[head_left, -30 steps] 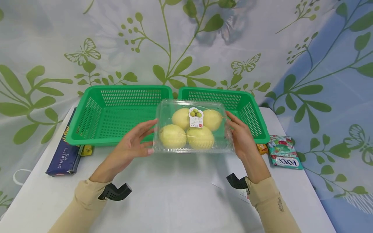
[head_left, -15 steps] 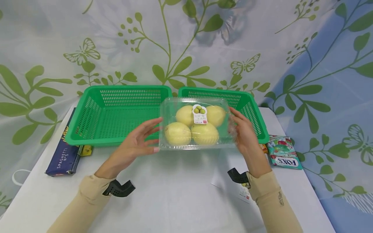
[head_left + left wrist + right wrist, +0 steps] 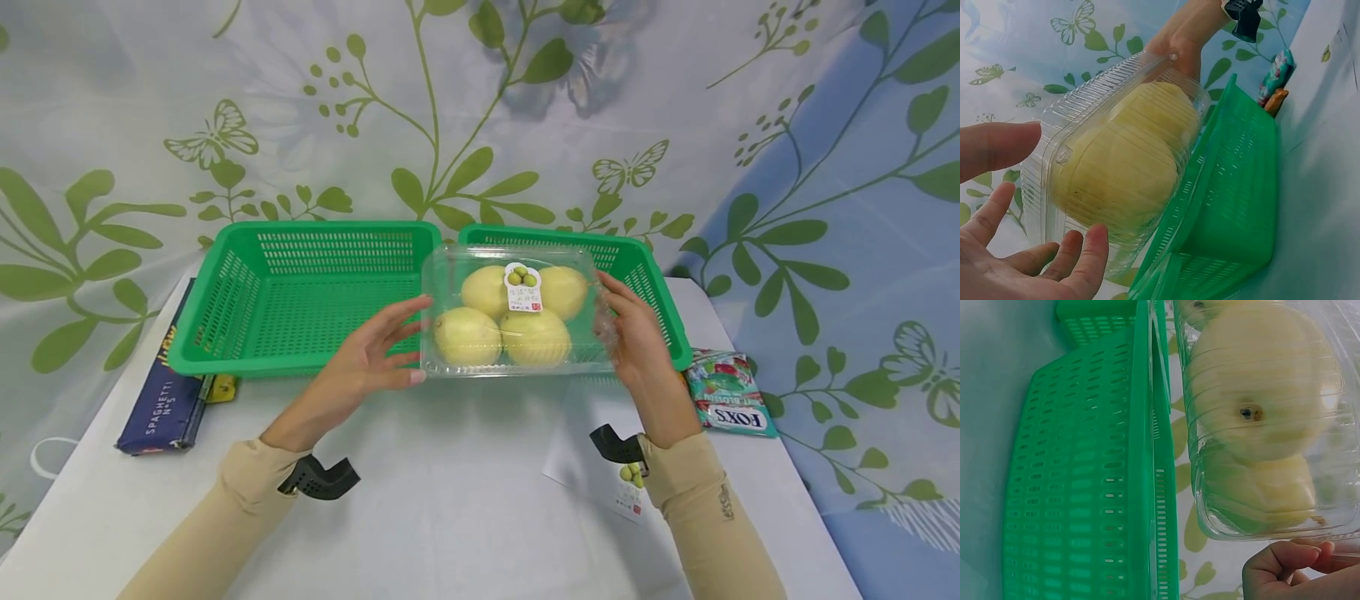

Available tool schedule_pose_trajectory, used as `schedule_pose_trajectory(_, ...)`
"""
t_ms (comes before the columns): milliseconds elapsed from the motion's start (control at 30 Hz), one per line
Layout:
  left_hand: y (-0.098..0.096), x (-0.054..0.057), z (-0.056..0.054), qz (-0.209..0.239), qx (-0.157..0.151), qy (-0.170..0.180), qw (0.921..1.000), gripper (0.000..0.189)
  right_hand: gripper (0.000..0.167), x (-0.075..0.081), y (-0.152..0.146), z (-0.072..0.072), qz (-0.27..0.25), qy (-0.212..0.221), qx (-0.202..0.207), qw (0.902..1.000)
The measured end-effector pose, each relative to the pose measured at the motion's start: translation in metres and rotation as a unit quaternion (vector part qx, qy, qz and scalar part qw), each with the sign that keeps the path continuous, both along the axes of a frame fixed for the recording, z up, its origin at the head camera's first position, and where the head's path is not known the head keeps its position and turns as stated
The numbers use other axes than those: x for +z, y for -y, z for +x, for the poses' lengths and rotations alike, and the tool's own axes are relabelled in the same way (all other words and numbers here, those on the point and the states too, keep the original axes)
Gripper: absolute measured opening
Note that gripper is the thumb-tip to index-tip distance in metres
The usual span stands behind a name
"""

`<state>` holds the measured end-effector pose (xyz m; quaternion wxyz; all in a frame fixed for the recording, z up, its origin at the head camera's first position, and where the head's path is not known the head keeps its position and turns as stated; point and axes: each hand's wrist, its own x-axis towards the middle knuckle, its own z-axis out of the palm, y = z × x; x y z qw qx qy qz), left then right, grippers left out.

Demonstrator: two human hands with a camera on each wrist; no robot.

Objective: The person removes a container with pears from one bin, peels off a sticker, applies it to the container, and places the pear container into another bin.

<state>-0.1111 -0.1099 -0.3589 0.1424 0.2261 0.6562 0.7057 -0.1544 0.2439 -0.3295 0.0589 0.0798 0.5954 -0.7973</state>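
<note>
A clear plastic box (image 3: 585, 357) of several pale yellow pears (image 3: 468, 337) is held up over the front of the right green basket (image 3: 662, 304). A white label (image 3: 523, 292) with a fruit picture is on its lid. My right hand (image 3: 637, 333) grips the box's right end; its curled fingers (image 3: 1288, 556) show at that end in the right wrist view. My left hand (image 3: 375, 350) is at the opposite end, fingers spread and fairly straight, fingertips right at the box's edge. In the left wrist view the thumb (image 3: 1004, 147) lies apart from the other fingers.
A second green basket (image 3: 300, 365) stands on the left. Beside it lie a dark blue spaghetti box (image 3: 161, 408) and a small yellow pack (image 3: 222, 388). A Fox's sweets bag (image 3: 731, 396) lies at the right. A fruit-picture card (image 3: 630, 496) is on the white table (image 3: 465, 500).
Both hands and the box of pears have shifted a little right and away from me, towards the right basket. More of the card on the table shows now.
</note>
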Motion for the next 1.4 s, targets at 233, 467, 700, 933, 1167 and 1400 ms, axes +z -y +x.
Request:
schedule_pose_trajectory(233,-0.004,0.004,-0.003,0.003,-0.005,0.010,0.9999,0.082,0.052,0.001,-0.005,-0.003,-0.002,-0.002,0.007,1.0000)
schedule_pose_trajectory(467,-0.007,0.005,-0.005,-0.005,-0.006,0.016,0.9998,0.081,0.053,0.002,-0.008,-0.005,-0.011,-0.006,0.007,0.9999)
schedule_pose_trajectory(700,-0.011,0.006,-0.011,-0.004,-0.001,0.008,1.0000,0.081,0.053,-0.001,-0.010,-0.008,-0.011,-0.002,0.006,0.9999)
schedule_pose_trajectory(933,-0.015,0.007,-0.017,-0.012,0.000,0.017,0.9998,0.081,0.054,-0.003,-0.013,-0.011,0.000,0.010,-0.005,0.9999)
schedule_pose_trajectory(1167,-0.020,0.008,-0.021,-0.008,-0.008,0.016,0.9998,0.079,0.054,-0.003,-0.018,-0.014,0.006,0.009,-0.005,0.9999)
schedule_pose_trajectory(1400,-0.024,0.008,-0.025,-0.005,-0.009,0.018,0.9998,0.078,0.055,-0.005,-0.023,-0.018,0.011,0.008,0.003,0.9999)
